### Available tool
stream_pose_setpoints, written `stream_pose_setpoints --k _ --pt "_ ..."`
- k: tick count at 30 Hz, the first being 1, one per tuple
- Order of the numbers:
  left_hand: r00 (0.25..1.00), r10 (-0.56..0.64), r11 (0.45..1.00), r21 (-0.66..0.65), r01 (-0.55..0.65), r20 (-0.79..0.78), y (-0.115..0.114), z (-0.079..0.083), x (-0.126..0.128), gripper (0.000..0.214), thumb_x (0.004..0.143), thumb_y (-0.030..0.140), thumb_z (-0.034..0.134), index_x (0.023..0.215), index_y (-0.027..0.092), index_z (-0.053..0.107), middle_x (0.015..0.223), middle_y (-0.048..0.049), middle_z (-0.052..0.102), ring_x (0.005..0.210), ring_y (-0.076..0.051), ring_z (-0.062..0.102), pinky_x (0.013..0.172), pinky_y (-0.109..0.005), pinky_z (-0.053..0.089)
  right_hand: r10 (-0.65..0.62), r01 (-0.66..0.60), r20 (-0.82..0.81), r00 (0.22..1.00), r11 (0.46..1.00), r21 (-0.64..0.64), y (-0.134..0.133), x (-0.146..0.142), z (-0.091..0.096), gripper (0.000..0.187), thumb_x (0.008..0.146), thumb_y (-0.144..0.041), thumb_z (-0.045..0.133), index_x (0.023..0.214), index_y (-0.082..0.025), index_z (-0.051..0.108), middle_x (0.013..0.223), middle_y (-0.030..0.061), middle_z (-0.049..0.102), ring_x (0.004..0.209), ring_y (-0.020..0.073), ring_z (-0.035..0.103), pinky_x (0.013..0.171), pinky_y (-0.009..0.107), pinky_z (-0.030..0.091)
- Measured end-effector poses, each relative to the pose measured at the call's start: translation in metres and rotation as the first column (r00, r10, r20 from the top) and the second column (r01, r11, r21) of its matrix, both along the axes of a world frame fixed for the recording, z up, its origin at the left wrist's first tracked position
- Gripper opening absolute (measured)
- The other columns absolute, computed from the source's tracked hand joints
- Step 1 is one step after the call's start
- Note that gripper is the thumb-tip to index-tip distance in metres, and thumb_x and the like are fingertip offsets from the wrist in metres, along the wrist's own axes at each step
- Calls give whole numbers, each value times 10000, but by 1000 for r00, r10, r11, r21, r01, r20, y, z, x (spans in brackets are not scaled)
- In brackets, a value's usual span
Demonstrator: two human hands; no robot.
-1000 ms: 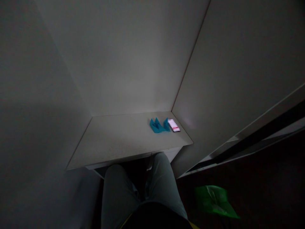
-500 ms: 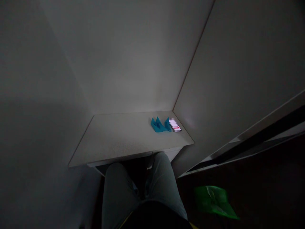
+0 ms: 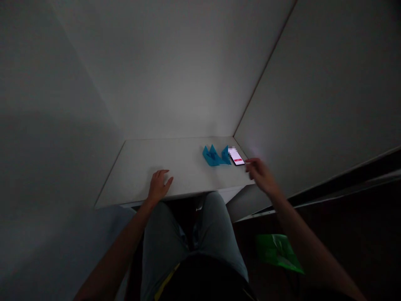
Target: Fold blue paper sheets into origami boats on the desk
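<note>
Phone (image 3: 238, 157) between hands (image 3: 158, 184) (image 3: 261, 174), nearer the right

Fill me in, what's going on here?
A person at a white flat-topped desk has both bare hands forward, neither visibly gripping anything. The right hand is beside a black-edged rectangular phone with a lit screen; contact is unclear. The left hand is over the desk's near edge. Folded blue, paper-like pointed shapes sit left of the phone.

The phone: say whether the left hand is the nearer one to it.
No, the right hand is close beside the phone, while the left hand is farther off, by the front edge of the white tabletop.
</note>
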State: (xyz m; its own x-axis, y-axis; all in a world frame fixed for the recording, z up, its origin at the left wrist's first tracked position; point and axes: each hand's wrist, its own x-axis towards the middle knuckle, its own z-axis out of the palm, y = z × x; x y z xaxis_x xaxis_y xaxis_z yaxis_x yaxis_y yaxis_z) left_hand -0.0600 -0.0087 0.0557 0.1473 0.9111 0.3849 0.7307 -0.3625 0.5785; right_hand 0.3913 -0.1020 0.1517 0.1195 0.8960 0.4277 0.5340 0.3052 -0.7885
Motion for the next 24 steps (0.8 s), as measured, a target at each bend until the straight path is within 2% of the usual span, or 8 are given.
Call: stream_pose_setpoints --k 2,4,6,8,11,14,19,24 --pt "997 26 999 -27 -28 -66 8 -29 2 485 939 420 668 1346 159 625 1361 -195 656 1333 -379 590 1184 -571 478 -54 68 64 996 970 -235 22 -19 -32 255 1033 -405 691 1196 -209 701 873 21 726 635 149 653 635 290 568" --pt "991 70 997 -28 -74 -118 9 -43 4 598 959 475 653 1431 118 569 1441 -232 605 1400 -406 535 1212 -593 444 -117 167 147 982 905 -392 48 -42 -63 361 985 -351 701 1300 -180 661 855 20 736 648 179 679 679 315 566" --pt "980 126 991 -27 -132 -151 7 -46 5 671 975 532 632 1478 100 528 1483 -248 570 1433 -419 502 1222 -604 425 -162 237 207 965 879 -415 74 -63 -86 513 965 -318 693 1440 -154 586 942 50 768 793 218 734 798 344 577" --pt "972 156 986 -27 -164 -176 6 -45 6 727 973 581 629 1501 96 506 1510 -253 546 1453 -425 484 1231 -604 411 -181 276 255 950 869 -412 94 -75 -100 574 977 -351 680 1497 -146 550 997 79 783 921 255 752 861 361 570" --pt "966 158 986 -12 -164 -203 5 -42 7 790 963 631 633 1512 79 494 1525 -267 528 1472 -429 467 1247 -594 393 -157 282 313 937 868 -410 112 -83 -110 488 1004 -358 636 1442 -146 612 1069 121 791 1013 282 741 919 383 558" --pt "964 163 986 -2 -167 -209 4 -42 8 792 971 656 613 1504 79 503 1505 -269 543 1462 -427 477 1240 -592 400 -94 223 317 944 889 -400 117 -90 -118 365 1023 -334 590 1328 -153 681 1179 137 779 1048 270 718 995 392 543" --pt "964 183 981 -22 -191 -192 3 -39 7 743 999 660 586 1495 109 528 1488 -247 567 1430 -419 508 1222 -587 414 93 -16 270 958 961 -275 112 -123 -132 302 1042 -313 539 1257 -167 693 1227 129 731 1016 238 684 1008 373 551" --pt "974 221 973 -58 -224 -50 19 -36 10 680 1024 628 580 1497 142 537 1484 -230 573 1413 -392 540 1213 -582 425 233 -166 325 916 961 -221 113 -167 -135 283 1084 -284 493 1264 -178 684 1264 132 673 1080 235 682 1022 359 555"
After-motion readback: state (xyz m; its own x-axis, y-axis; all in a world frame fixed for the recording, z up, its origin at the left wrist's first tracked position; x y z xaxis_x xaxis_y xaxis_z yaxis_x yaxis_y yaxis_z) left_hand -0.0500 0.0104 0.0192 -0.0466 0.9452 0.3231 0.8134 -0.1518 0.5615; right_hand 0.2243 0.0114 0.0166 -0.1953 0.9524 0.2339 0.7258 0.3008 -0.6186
